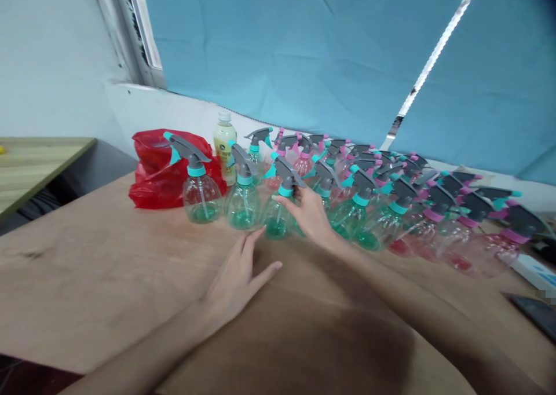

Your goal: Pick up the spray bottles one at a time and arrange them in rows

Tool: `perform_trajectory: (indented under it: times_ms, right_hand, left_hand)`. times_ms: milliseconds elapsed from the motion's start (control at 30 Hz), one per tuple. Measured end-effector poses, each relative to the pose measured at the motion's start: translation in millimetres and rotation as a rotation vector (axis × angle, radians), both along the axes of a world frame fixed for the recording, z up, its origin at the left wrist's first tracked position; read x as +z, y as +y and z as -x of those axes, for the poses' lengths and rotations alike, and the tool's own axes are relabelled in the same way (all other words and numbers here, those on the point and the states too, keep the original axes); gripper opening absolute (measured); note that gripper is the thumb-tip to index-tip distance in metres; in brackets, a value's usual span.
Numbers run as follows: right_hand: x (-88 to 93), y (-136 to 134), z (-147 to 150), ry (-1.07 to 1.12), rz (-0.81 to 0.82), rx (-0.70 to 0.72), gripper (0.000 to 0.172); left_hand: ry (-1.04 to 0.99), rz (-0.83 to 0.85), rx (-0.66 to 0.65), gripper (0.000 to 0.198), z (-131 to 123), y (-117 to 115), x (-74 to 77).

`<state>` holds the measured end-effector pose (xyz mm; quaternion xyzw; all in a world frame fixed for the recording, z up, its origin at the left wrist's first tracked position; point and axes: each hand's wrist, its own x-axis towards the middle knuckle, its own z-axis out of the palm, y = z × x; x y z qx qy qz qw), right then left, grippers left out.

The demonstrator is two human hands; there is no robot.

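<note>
My left hand (237,279) lies flat on the brown wooden table (99,273), fingers stretched out and holding nothing. My right hand (309,211) reaches forward and wraps its fingers round a green spray bottle (278,209) with a grey trigger and teal collar, gripping it near the neck. That bottle stands in the front row beside two other green spray bottles (200,192) (243,201). Several more spray bottles, green ones (354,209) and pink ones (434,233), crowd the table to the right in rows.
A red plastic bag (156,169) lies at the back left behind the bottles. A drink bottle with a white cap (225,143) stands beside it. A blue curtain (304,53) hangs behind. Another wooden table (35,163) stands far left. A dark phone (536,314) lies at right.
</note>
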<state>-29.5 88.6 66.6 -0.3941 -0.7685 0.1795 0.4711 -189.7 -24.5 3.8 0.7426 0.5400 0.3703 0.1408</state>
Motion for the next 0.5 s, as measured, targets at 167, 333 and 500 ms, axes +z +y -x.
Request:
perform_trajectory:
  times_ms: [167,333,500]
  right_hand:
    - [-2.3,10,3,0.015,0.007,0.002,0.032]
    - [-4.9,14,6,0.034,-0.001,-0.019,0.031]
    - [-7.3,14,9,0.055,-0.003,-0.009,0.03]
  left_hand:
    - [-0.001,0.02,-0.005,0.054,0,-1,-0.4]
    - [0.004,0.021,-0.004,0.055,1,0,-4.3]
    - [0.002,0.035,-0.004,0.056,1,0,-6.6]
